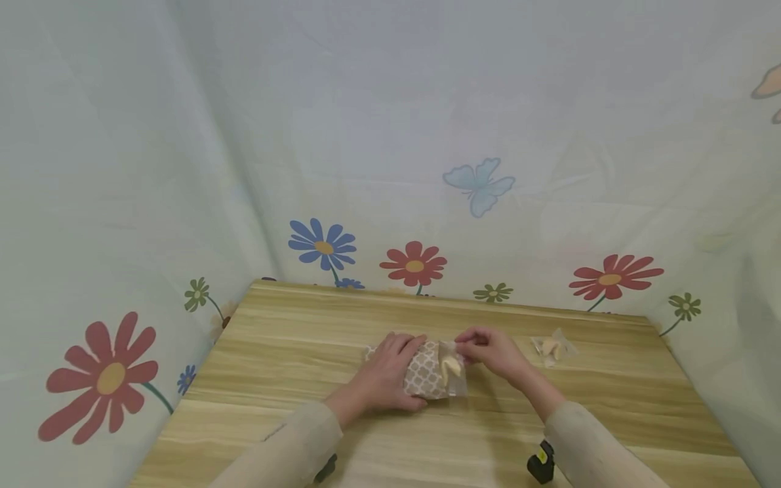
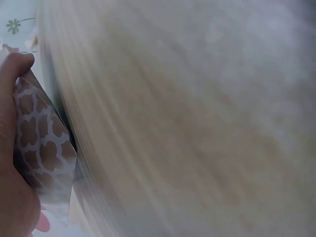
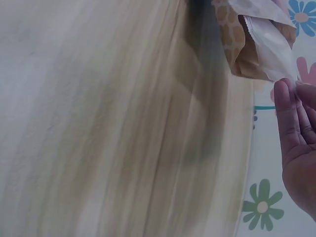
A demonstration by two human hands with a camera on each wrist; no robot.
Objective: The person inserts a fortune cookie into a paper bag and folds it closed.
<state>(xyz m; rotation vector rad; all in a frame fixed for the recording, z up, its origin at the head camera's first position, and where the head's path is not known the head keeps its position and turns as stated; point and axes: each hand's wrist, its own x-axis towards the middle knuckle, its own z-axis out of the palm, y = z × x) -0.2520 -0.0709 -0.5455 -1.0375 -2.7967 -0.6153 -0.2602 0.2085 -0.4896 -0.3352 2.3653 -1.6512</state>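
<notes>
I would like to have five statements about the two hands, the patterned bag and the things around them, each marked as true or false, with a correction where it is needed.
1. The left hand holds the patterned bag. True.
2. The right hand touches nothing. False: it pinches the see-through wrapper of a pale piece at the bag's open end.
3. Another wrapped piece lies on the table, to the right of the bag. True.
4. The bag is plain red. False: it is brownish with a white lattice pattern.
5. The light blue butterfly is above the table's far edge in the head view. True.
</notes>
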